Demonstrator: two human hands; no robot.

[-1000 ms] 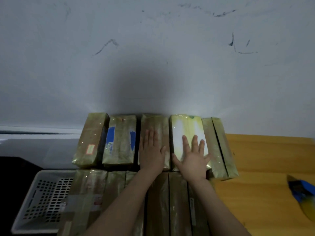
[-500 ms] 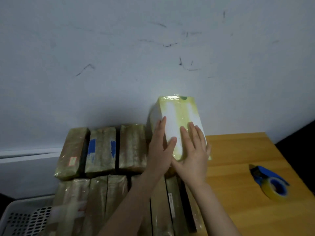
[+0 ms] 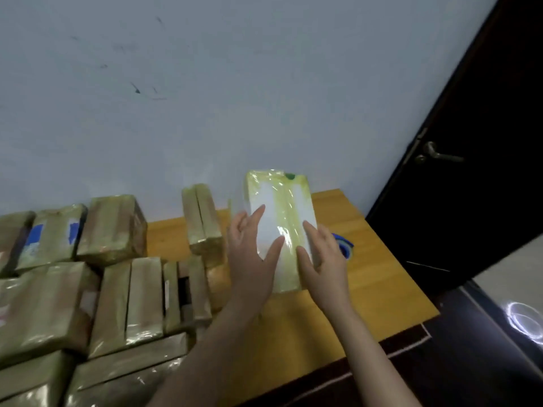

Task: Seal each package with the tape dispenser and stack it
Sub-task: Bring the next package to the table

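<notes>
Head view: both hands hold 1 yellow-white package (image 3: 279,227) above the table (image 3: 367,289), right of the stack (image 3: 111,277). The left hand (image 3: 252,259) and right hand (image 3: 323,262) lie flat on its face, fingers spread; whether thumbs or palms grip its edges, I cannot tell. The tape dispenser (image 3: 343,245) sits just behind the right hand, mostly hidden. The glossy wrap looks slick, so the package may slip, or come down onto the dispenser.
</notes>
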